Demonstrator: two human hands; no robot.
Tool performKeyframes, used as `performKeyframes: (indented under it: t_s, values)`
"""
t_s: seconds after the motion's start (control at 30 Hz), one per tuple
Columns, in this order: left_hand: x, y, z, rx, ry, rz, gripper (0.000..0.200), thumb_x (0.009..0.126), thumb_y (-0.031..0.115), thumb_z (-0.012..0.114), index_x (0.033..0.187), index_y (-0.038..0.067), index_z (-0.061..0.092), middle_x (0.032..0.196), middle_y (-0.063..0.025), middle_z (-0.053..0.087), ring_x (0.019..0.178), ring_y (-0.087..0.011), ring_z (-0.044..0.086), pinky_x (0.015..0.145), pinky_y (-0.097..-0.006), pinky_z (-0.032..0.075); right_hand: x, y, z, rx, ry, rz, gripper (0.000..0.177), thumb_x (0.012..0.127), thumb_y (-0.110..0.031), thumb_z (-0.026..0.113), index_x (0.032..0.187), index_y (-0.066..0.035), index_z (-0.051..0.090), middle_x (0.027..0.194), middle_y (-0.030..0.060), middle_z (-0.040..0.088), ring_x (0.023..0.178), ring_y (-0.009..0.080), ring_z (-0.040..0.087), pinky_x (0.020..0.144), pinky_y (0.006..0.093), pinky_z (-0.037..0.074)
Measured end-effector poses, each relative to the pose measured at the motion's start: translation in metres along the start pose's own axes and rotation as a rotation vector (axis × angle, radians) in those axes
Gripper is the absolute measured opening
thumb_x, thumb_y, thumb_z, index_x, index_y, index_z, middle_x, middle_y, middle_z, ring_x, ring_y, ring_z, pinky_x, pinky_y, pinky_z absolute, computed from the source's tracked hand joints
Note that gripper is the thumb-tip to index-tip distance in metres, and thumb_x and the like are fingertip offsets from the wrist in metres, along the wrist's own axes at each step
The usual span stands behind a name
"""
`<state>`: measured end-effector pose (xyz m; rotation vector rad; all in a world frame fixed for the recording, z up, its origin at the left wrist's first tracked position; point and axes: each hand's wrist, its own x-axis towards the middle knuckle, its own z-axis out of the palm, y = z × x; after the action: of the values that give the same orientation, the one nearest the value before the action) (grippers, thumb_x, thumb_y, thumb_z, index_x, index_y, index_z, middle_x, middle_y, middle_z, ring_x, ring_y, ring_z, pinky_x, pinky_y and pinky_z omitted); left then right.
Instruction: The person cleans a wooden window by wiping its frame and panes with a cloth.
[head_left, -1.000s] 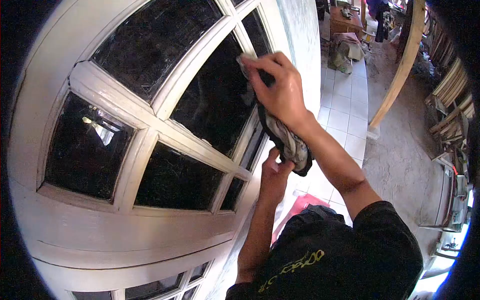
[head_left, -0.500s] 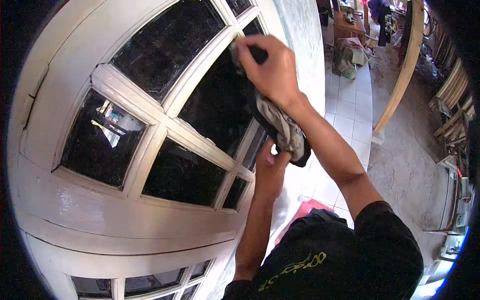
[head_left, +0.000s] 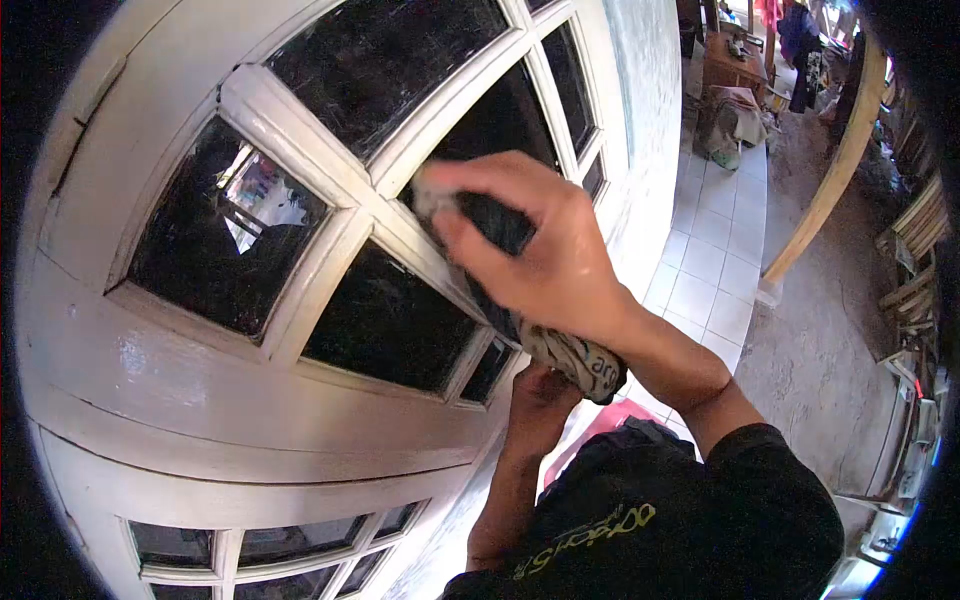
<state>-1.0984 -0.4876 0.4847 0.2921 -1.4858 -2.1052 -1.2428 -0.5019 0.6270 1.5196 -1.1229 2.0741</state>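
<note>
My right hand (head_left: 545, 240) pinches one end of a grey cloth (head_left: 575, 362) against the dark glass and white bars of a paned door (head_left: 250, 400), near the corner where the bars cross. The fingertips are slightly blurred. Below it, my left hand (head_left: 540, 400) is closed round the lower bunch of the same cloth, which hangs between the two hands and shows printed letters. Part of the left hand's fingers is hidden by the cloth.
A wooden post (head_left: 835, 170) stands on the right beside white floor tiles (head_left: 715, 240). Behind are a wooden cabinet (head_left: 735, 62) and a cloth-draped object (head_left: 735, 125). Stacked wood (head_left: 910, 280) lies at the far right, and something pink (head_left: 600, 425) lies below my hands.
My right hand has moved down and left over the pane toward the bar crossing. My left hand and the bunched cloth sit lower. The camera view has shifted slightly.
</note>
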Motion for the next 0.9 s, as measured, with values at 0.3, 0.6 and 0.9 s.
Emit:
performKeyframes:
  t_s: [0.3,0.6,0.9]
  values:
    - [-0.004,-0.014,0.007,0.184,-0.081,-0.299,0.040,0.086,-0.002,0.065,0.123,-0.002,0.053,0.123,-0.0085,0.057,0.109,-0.0181,0.058,0.091,-0.0340,0.051,-0.030,-0.006,-0.026,-0.244,-0.367,0.119,0.029,0.079,0.002,0.069,0.105,-0.009,0.073,0.104,0.0134,0.066,0.089,0.0262,0.069,0.074,0.0326,0.057]
    - [-0.012,-0.053,0.006,0.333,-0.056,-0.330,0.029,0.085,0.000,0.063,0.114,-0.005,0.059,0.106,-0.0117,0.068,0.094,-0.0168,0.064,0.082,-0.0325,0.052,-0.080,0.015,-0.041,-0.172,-0.395,0.255,0.025,0.079,0.001,0.071,0.102,-0.009,0.073,0.105,0.0124,0.067,0.089,0.0233,0.069,0.076,0.0322,0.056]
    - [-0.065,-0.019,-0.007,0.228,0.105,-0.137,0.028,0.088,0.001,0.064,0.116,-0.002,0.059,0.112,-0.0083,0.065,0.104,-0.0191,0.062,0.090,-0.0360,0.050,-0.046,-0.046,0.003,0.019,-0.170,0.123,0.026,0.078,0.000,0.075,0.104,-0.007,0.072,0.097,0.0091,0.067,0.090,0.0175,0.067,0.078,0.0263,0.053]
